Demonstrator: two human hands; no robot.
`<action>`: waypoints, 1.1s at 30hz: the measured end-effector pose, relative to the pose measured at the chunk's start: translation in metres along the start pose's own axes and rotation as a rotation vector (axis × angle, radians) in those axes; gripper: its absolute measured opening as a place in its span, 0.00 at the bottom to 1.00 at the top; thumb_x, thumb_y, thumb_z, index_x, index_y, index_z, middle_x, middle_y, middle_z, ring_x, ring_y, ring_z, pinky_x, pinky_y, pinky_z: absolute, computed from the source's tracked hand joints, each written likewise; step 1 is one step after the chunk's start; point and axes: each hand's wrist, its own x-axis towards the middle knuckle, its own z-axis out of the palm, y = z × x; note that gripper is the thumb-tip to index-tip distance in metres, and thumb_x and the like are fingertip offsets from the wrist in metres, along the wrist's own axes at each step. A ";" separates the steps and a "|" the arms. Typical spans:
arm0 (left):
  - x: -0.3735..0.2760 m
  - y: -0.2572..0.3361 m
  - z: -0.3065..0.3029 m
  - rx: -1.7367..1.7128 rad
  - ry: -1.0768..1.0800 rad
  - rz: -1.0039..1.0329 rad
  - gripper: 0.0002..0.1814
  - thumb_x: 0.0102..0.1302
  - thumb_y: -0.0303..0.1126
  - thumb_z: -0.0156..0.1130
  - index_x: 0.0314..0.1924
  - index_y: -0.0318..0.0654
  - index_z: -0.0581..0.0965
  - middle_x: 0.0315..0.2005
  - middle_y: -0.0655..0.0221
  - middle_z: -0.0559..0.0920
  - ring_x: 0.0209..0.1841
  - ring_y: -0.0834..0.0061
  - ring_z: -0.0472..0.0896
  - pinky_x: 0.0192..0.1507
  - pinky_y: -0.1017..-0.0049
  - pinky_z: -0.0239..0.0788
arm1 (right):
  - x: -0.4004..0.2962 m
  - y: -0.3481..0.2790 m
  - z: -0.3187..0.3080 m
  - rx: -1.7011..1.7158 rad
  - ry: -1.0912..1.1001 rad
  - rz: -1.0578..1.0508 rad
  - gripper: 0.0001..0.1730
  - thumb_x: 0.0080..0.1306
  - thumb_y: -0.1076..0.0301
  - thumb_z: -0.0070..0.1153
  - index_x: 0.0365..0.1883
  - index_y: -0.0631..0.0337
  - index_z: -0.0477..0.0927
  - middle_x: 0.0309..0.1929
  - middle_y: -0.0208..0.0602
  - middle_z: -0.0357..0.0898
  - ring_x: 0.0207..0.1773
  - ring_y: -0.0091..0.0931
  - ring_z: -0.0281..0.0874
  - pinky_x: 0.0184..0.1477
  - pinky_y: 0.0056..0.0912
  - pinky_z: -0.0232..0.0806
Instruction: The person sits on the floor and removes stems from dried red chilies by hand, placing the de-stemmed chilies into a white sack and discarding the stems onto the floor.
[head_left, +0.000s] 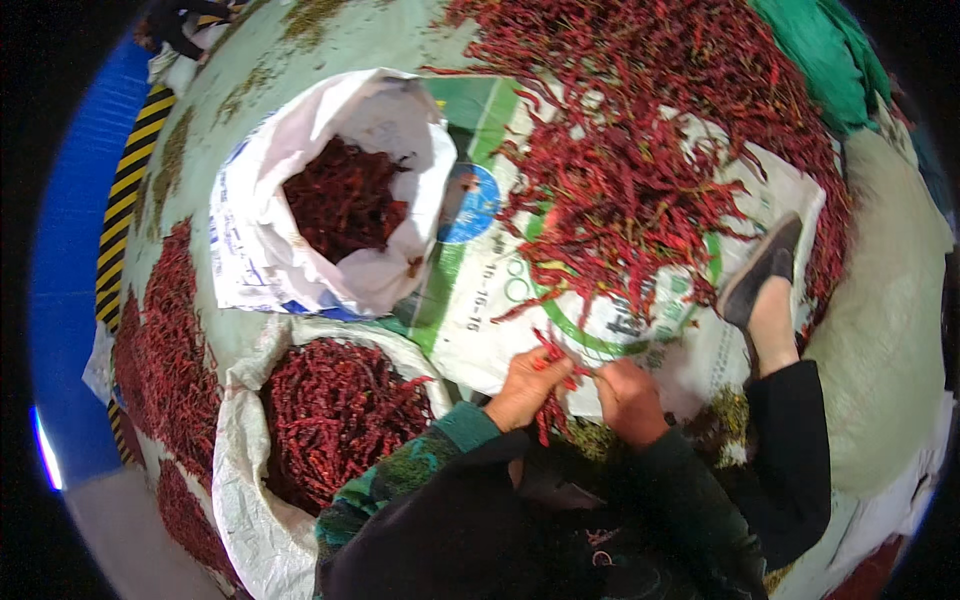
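Note:
My left hand (529, 386) holds a small bunch of dried red chili peppers (553, 420), some hanging below the fingers and others poking out above. Close to its right, my right hand (630, 401) pinches the stem end of one pepper, its fingertips almost meeting the left thumb. Just beyond both hands lies a loose heap of red chili peppers (622, 202), spread over a flattened white and green woven sack (465, 315) that bears printing. Beneath the hands is a small pile of yellow-green stems (592, 439), partly hidden by my arms.
An upright white sack (255, 225) contains darker dried peppers (345, 199). Nearer, an open woven sack (240, 465) is full of red peppers (337, 412). My shoe (761, 270) rests on the flat sack. A bulging pale sack (885, 322) stands right; black-yellow striped edging (127, 202) runs left.

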 end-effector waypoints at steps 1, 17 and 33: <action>0.000 0.001 -0.001 0.106 -0.067 0.010 0.06 0.63 0.29 0.58 0.37 0.34 0.77 0.26 0.70 0.80 0.22 0.85 0.74 0.23 0.85 0.64 | -0.003 -0.001 0.003 -0.040 -0.003 0.044 0.03 0.55 0.74 0.50 0.28 0.64 0.72 0.28 0.48 0.70 0.30 0.45 0.70 0.32 0.45 0.63; -0.104 0.130 -0.098 0.549 0.330 0.124 0.10 0.60 0.32 0.59 0.38 0.33 0.75 0.29 0.69 0.80 0.28 0.84 0.76 0.30 0.81 0.68 | -0.032 0.041 -0.020 0.258 -0.190 0.420 0.10 0.56 0.69 0.52 0.25 0.70 0.75 0.18 0.38 0.71 0.23 0.25 0.67 0.28 0.31 0.61; -0.220 0.097 -0.214 1.921 0.588 -0.109 0.31 0.64 0.50 0.49 0.57 0.31 0.65 0.58 0.51 0.63 0.58 0.51 0.62 0.57 0.57 0.54 | 0.017 0.044 -0.020 -0.189 0.249 0.432 0.13 0.54 0.63 0.58 0.33 0.61 0.74 0.31 0.44 0.71 0.34 0.41 0.71 0.34 0.46 0.64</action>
